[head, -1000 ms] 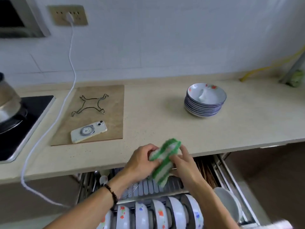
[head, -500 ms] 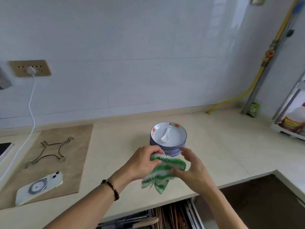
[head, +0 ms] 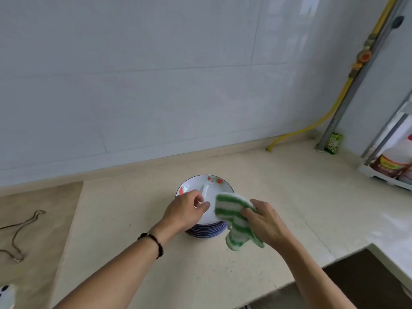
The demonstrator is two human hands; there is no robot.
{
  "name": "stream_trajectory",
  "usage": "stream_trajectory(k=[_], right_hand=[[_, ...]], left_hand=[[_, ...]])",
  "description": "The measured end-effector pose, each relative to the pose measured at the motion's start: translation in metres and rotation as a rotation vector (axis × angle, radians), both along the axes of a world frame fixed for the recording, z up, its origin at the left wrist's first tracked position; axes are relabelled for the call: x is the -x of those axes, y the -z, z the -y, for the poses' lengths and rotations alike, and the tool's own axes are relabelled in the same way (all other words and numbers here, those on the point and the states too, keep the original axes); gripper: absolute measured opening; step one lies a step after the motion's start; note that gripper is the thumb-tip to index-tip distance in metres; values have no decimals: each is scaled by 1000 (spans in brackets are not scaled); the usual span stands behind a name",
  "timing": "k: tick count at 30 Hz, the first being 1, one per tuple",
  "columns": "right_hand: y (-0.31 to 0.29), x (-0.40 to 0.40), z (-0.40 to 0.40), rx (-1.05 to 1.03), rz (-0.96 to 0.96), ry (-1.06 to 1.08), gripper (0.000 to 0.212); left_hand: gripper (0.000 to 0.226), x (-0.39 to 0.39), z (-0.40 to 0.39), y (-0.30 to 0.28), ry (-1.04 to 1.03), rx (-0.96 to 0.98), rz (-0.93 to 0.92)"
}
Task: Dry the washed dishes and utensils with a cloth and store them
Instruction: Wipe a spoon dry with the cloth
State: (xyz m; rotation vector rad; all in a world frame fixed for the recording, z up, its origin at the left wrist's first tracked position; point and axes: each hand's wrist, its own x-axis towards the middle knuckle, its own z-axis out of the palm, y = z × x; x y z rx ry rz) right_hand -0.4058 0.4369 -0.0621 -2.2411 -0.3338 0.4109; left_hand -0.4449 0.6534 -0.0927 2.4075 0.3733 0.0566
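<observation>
The left hand (head: 186, 209) reached over the top plate of the stack of plates (head: 206, 228) on the counter (head: 278, 197), its fingers (head: 201, 206) curled down around the bowl end of the white spoon (head: 204, 191) that lay in that plate. The spoon's handle stuck out beyond the fingertips, pointing away toward the wall; whether the fingers had actually pinched the spoon or only touched it could not be told. A dark bead bracelet (head: 153, 243) sat on the left wrist.

The right hand (head: 266, 221) was closed on the green and white striped cloth (head: 234, 217). Its fingers (head: 250, 211) gripped the cloth near the middle, so that one end spread out past the fingertips over the right edge of the top plate, just beside the left fingertips, while the other end hung below the palm, off the side of the stack.

The stack lay under and between both sets of fingers, the red flower print on the top plate showing just beyond them.
</observation>
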Motion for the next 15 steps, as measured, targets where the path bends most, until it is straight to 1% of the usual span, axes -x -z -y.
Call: stream_trajectory(k=[4,6,8,9,12,15], right_hand=[[15,-34,8,-38,-48,33,24],[19,-48,11,-69,-66,7,27],[23,-62,14,-95,-62,-18,34],[25,-68,16,-106,-71,-35,34],[27,-81,22,-137,-98,-63,25],[28,-92,29,-161,-123,-69,23]], left_hand=[[25,-41,3,20,-102,-197,-71],[29,-60,6,27,-145,-267,-90],[33,-76,9,33,-184,-341,-138],[35,-83,8,36,-208,-366,-170],[31,-96,7,40,-294,-333,-263],[9,-103,4,41,-288,-269,-311]])
